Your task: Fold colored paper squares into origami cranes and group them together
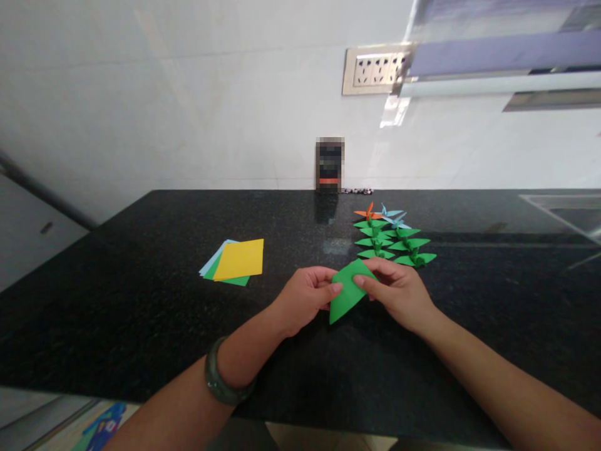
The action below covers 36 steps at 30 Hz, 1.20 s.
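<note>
A folded green paper (346, 293), kite-shaped with its point toward me, is held just above the black counter (141, 300). My left hand (304, 294) pinches its left edge with thumb and fingers. My right hand (399, 291) grips its right upper edge, fingers closed on the sheet. A dark bangle circles my left wrist.
Several finished folded paper cranes (392, 241), mostly green with an orange and light blue ones, lie in rows just beyond my hands. A stack of flat sheets, yellow on top (238, 259), lies to the left. A small dark box (329, 166) stands against the wall. A sink (570, 213) is at far right.
</note>
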Tool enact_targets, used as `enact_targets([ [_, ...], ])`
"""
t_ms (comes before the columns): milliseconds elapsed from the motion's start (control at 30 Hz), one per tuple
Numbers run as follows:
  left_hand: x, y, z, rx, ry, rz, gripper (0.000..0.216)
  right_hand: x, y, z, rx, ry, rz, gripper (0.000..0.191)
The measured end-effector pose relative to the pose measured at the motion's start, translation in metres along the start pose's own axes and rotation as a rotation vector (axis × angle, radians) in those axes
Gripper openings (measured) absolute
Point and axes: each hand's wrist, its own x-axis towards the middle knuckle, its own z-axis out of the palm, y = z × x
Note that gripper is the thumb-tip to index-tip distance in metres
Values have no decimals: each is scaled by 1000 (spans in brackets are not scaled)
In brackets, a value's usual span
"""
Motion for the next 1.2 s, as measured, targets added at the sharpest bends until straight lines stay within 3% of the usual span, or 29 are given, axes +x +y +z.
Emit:
enact_targets([
  [133,1,-2,-2,-19,-12,-13,33,-2,2,-5,-210,22,-292,21],
  [333,0,0,-7,-125,-62,-66,28,-1,1,-17,-364,-155,-561,33],
  [600,2,0,-13,-196,-96,-151,27,1,-6,-20,-337,-323,-611,38],
  [767,2,2,-13,-195,-91,-164,25,1,-8,-20,-369,-343,-633,40],
  [1200,4,-6,-3,4,85,-48,31,0,-5,-19,-633,-374,-667,31],
])
